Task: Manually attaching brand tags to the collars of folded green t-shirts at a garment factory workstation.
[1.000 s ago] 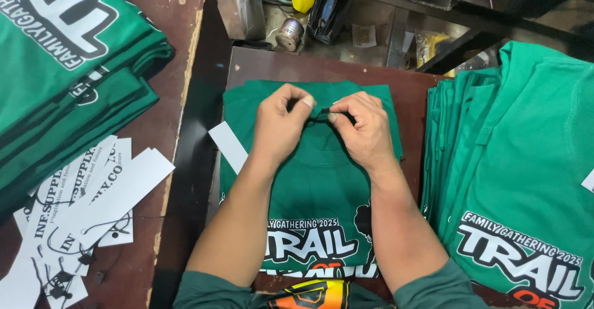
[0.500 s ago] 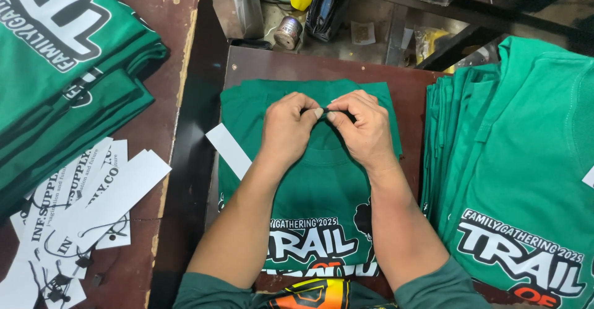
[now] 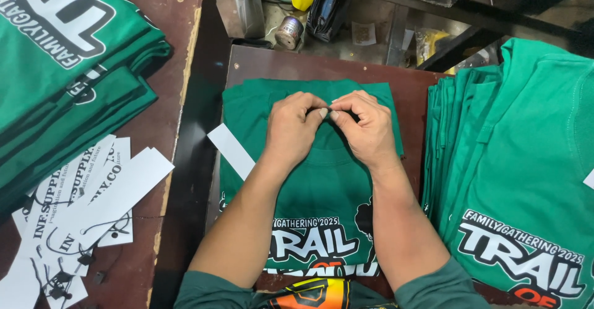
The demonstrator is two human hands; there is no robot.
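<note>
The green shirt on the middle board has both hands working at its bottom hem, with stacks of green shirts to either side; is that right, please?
Not quite. The head view shows both hands, left and right, pinching at the neck end of the green shirt, the far edge from the person, not its bottom hem. The rest holds: one stack of green shirts lies at the left and another stack at the right.

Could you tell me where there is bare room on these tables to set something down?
Bare brown wood shows beyond the shirt's collar, before the table's far edge, and at the left table's far end. The paper tags, left shirt pile and right stack crowd the rest.
</note>
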